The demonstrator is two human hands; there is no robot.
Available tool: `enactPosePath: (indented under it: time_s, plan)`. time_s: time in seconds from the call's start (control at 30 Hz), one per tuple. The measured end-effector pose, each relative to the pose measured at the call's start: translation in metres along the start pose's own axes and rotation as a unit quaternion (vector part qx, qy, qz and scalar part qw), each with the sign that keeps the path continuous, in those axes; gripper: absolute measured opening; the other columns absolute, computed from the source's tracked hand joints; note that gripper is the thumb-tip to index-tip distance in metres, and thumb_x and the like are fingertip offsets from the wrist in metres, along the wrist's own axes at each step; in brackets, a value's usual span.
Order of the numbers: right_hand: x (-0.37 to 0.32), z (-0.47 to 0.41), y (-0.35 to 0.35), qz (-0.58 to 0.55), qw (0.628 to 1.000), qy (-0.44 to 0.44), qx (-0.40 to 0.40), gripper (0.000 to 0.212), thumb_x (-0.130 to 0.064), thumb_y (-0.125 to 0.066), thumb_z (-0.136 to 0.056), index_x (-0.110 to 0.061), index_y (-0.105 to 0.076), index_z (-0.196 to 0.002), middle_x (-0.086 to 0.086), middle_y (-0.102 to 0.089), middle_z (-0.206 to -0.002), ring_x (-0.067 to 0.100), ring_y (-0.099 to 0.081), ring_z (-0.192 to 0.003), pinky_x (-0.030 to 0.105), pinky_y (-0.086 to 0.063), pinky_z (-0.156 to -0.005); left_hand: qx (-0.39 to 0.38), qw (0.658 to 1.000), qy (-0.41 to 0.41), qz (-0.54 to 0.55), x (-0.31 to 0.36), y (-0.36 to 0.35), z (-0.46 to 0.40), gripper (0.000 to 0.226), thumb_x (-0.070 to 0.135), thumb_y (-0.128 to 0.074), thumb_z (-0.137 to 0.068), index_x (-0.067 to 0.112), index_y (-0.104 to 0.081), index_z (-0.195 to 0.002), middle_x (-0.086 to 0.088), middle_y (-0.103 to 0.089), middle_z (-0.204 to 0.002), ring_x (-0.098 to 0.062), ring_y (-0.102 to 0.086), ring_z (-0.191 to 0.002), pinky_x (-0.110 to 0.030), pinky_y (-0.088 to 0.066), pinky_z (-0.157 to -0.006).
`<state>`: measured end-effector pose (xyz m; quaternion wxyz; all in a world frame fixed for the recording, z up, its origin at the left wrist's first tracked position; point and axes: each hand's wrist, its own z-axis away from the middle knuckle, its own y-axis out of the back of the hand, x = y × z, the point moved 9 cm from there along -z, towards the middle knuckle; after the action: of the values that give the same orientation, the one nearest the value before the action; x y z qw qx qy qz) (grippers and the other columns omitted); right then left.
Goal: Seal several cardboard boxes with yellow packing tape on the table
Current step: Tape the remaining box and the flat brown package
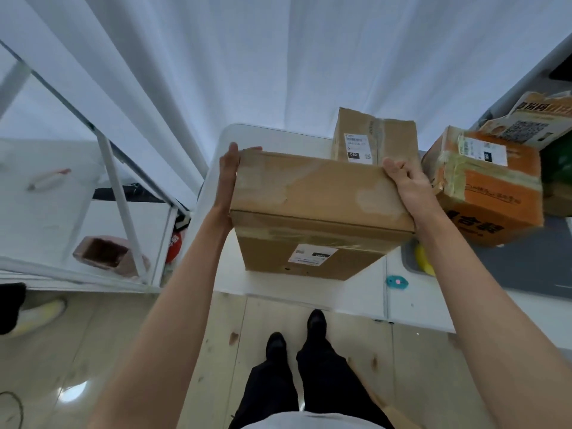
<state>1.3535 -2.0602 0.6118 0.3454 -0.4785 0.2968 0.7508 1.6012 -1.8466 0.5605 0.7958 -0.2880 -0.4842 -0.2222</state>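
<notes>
The person is holding a large brown cardboard box (312, 193) over the white table (418, 301), the left hand (229, 168) pressing flat and straight-fingered against its left side, the right hand (408, 184) gripping its right top edge with curled fingers. A smaller brown box (383, 137) is sitting behind it, an orange box (492, 193) to the right, and what may be the yellow tape (422, 258) is lying beside it.

The large brown box (312, 212), held between the left hand (227, 178) and the right hand (408, 187), blocks the middle of the white table (223, 261). At 12 o'clock a smaller brown box (374, 134) stands just behind it. At 2 o'clock an orange box (486, 193) stands near the right hand, with a narrow gap between. At 4 o'clock a teal cutter (397, 282) and a yellow tape roll (423, 258) lie on the table. At 9 o'clock, past the table's edge, the passage is open.
</notes>
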Motion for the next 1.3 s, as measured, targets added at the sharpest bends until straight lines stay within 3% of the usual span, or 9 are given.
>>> enactPosePath:
  time_s: [0.17,0.33,0.47,0.57,0.67,0.73,0.83,1.13,1.3]
  plan:
    - [0.006,-0.003,0.003,0.003,1.000,0.017,0.014,0.026,-0.044,-0.064,-0.096,-0.023,-0.057,-0.083,-0.006,-0.067,-0.087,0.007,-0.066,-0.075,0.021,-0.056,-0.064,-0.014,0.997,0.051,0.048,-0.009,-0.006,-0.007,0.070,0.069,-0.049,-0.094,0.013,-0.063,-0.132,-0.011,-0.067,-0.123,-0.029,-0.064,-0.113,-0.047,-0.047,-0.105]
    - [0.006,-0.004,0.000,-0.007,1.000,0.019,0.017,0.025,-0.040,-0.063,-0.098,-0.019,-0.056,-0.086,-0.007,-0.065,-0.084,-0.002,-0.065,-0.064,0.016,-0.052,-0.057,0.018,0.997,0.051,0.056,0.002,-0.008,-0.021,0.050,0.029,-0.042,-0.107,0.027,-0.064,-0.062,0.008,-0.058,-0.061,-0.005,-0.056,-0.056,-0.022,-0.048,-0.063]
    - [0.007,-0.005,0.003,-0.023,0.999,0.018,0.035,0.026,-0.042,-0.062,-0.098,-0.018,-0.057,-0.091,-0.003,-0.066,-0.088,0.002,-0.066,-0.069,0.019,-0.055,-0.059,0.015,0.990,0.024,-0.140,0.033,-0.003,-0.031,0.032,0.027,-0.044,-0.105,0.013,-0.059,-0.080,0.005,-0.060,-0.069,-0.008,-0.055,-0.060,-0.026,-0.046,-0.064]
    - [0.009,-0.006,0.003,-0.020,0.999,0.016,0.041,0.027,-0.046,-0.059,-0.100,-0.020,-0.058,-0.091,-0.002,-0.066,-0.093,0.011,-0.066,-0.082,0.021,-0.057,-0.063,-0.024,0.963,-0.032,-0.265,0.076,-0.023,-0.026,0.043,0.042,-0.040,-0.106,0.015,-0.072,-0.111,0.006,-0.073,-0.113,-0.010,-0.067,-0.100,-0.028,-0.050,-0.088]
    - [0.010,-0.006,0.004,-0.026,0.999,0.008,0.047,0.029,-0.043,-0.055,-0.103,-0.015,-0.059,-0.100,-0.004,-0.065,-0.092,0.005,-0.067,-0.077,0.017,-0.054,-0.058,-0.074,0.838,-0.117,-0.527,0.091,-0.069,-0.007,0.051,0.067,-0.046,-0.095,0.037,-0.059,-0.134,0.008,-0.045,-0.153,-0.018,-0.034,-0.145,-0.047,-0.026,-0.120]
    - [0.011,-0.007,0.006,-0.034,0.998,0.008,0.050,0.029,-0.039,-0.051,-0.105,-0.011,-0.058,-0.108,-0.006,-0.062,-0.090,-0.009,-0.063,-0.061,0.011,-0.048,-0.052,-0.146,0.693,-0.162,-0.687,0.067,-0.104,0.013,0.099,0.094,-0.047,-0.070,0.040,-0.035,-0.152,0.007,-0.024,-0.163,-0.017,-0.009,-0.154,-0.058,0.002,-0.124]
    - [0.009,-0.005,0.004,-0.034,0.998,0.011,0.047,0.029,-0.038,-0.050,-0.105,-0.011,-0.059,-0.110,-0.008,-0.060,-0.091,-0.013,-0.060,-0.056,0.008,-0.045,-0.049,-0.226,0.593,-0.234,-0.736,0.041,-0.125,0.033,0.146,0.100,-0.060,-0.045,0.033,0.000,-0.160,0.002,-0.014,-0.161,-0.024,-0.001,-0.154,-0.053,0.018,-0.121]
    - [-0.001,0.001,-0.021,-0.041,0.999,0.012,0.002,0.031,-0.037,-0.056,-0.102,-0.014,-0.060,-0.120,0.002,-0.063,-0.111,0.011,-0.063,-0.090,0.013,-0.051,-0.058,-0.203,0.543,-0.262,-0.771,0.059,-0.112,0.032,0.133,0.082,-0.073,-0.051,0.032,-0.010,-0.156,-0.003,-0.036,-0.140,-0.029,-0.037,-0.128,-0.048,-0.026,-0.115]
    - [0.001,0.005,-0.055,-0.093,0.993,0.033,-0.064,0.041,-0.057,-0.056,-0.095,-0.037,-0.054,-0.131,-0.001,-0.054,-0.136,0.025,-0.054,-0.128,0.051,-0.048,-0.106,-0.197,0.560,-0.211,-0.776,0.072,-0.079,0.021,0.132,0.082,-0.076,-0.052,0.034,-0.009,-0.156,0.000,-0.035,-0.142,-0.028,-0.037,-0.128,-0.050,-0.027,-0.115]
